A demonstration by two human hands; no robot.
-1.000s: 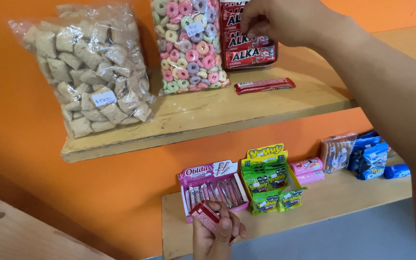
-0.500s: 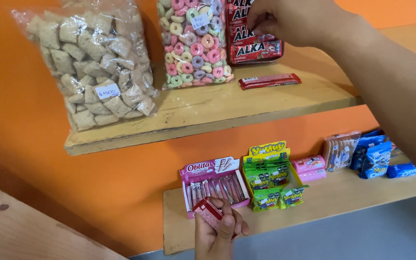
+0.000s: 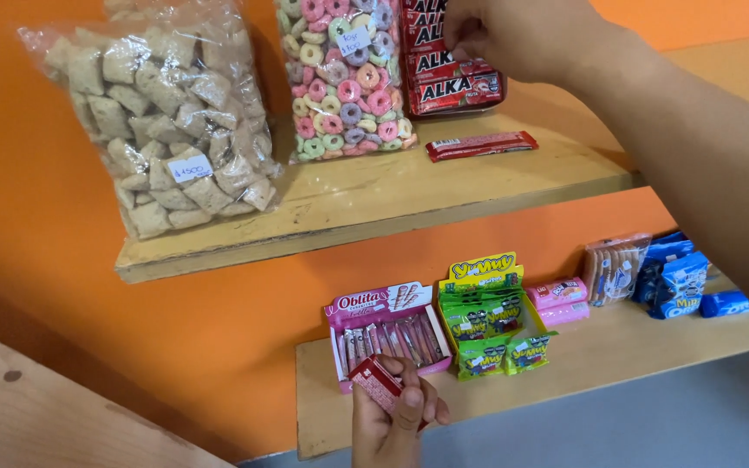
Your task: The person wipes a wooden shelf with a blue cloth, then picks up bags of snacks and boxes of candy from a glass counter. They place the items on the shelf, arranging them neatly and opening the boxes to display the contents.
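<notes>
The left hand (image 3: 392,416) is low in the view, in front of the lower shelf (image 3: 582,364), its grip closed around a few small red bars (image 3: 376,381) held between thumb and fingers, with the bars' ends sticking out to the upper left. Just behind that hand, on the lower shelf, sits a pink display box (image 3: 387,334) of thin wafer sticks, and beside it a yellow and green box (image 3: 487,312) of small green packets. Further right on the same shelf lie two pink packs (image 3: 558,302), a clear pack of biscuits (image 3: 615,269) and some blue packets (image 3: 678,282). The right hand (image 3: 522,35) reaches up to the upper shelf (image 3: 374,199), its fingers pinched together at the top of a stack of red bars (image 3: 452,78) standing at the back; whether they actually hold a bar cannot be told from here. A single red bar (image 3: 481,145) lies flat on the upper shelf just in front of the stack. To the left of the stack stands a clear bag of coloured cereal rings (image 3: 344,82), and further left a larger clear bag of beige cereal pillows (image 3: 162,121), each with a small white label.
</notes>
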